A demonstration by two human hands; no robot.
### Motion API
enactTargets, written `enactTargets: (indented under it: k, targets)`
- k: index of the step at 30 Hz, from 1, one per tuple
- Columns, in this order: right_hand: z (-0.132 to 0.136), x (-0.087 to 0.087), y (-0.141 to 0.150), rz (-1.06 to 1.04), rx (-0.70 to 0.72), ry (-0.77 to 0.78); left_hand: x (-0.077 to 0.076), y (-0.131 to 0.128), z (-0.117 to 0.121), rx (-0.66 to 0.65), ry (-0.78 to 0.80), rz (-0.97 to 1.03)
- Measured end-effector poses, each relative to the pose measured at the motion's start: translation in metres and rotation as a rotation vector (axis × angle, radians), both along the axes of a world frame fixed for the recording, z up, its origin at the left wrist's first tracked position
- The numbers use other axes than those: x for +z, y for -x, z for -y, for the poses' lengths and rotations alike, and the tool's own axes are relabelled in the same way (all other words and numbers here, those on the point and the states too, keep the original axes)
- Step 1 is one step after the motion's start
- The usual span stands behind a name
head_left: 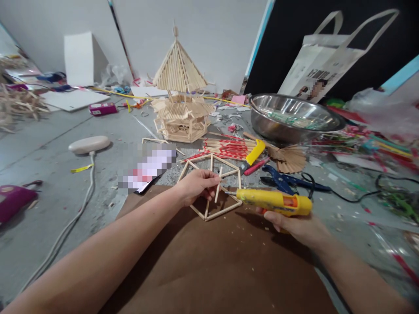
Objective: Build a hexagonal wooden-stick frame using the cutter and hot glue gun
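Note:
Between the thumb and fingers of my left hand [200, 185] is a short wooden stick [217, 192], held upright. My right hand [288, 224] is wrapped round the handle of a yellow hot glue gun [273, 201], whose metal nozzle points left and comes close to the stick; whether they touch I cannot tell. Under both lies a polygonal frame of wooden sticks [222, 213] with spokes, partly on a brown sheet [209, 270]. My left hand covers part of this frame.
Behind stands a wooden-stick pavilion model [181, 87]. Red-marked sticks [225, 149], a yellow-handled tool [255, 152], blue pliers [279, 178] and a steel basin [294, 117] lie to the right. A phone [150, 168] and a white power strip [90, 145] are on the left.

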State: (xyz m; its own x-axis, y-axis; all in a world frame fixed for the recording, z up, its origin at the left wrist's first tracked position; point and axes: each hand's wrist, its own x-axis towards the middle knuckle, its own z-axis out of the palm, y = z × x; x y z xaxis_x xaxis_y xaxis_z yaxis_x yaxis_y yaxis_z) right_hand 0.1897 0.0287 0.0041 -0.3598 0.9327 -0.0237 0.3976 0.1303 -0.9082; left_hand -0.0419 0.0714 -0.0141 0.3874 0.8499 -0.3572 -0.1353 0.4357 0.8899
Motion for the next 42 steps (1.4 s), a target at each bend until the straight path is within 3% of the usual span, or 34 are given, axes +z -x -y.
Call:
enactTargets:
  k: [5, 11, 42]
  targets:
    - [-0.002, -0.007, -0.005, 0.086, 0.049, -0.075, 0.001, -0.001, 0.0, 0.011, 0.003, 0.013]
    - [0.0, -0.002, -0.002, 0.252, 0.141, -0.177, 0.004, -0.003, 0.001, 0.029, 0.002, 0.023]
    - [0.002, 0.005, 0.003, 0.341, 0.152, -0.172, 0.0, -0.001, -0.001, 0.018, -0.048, -0.005]
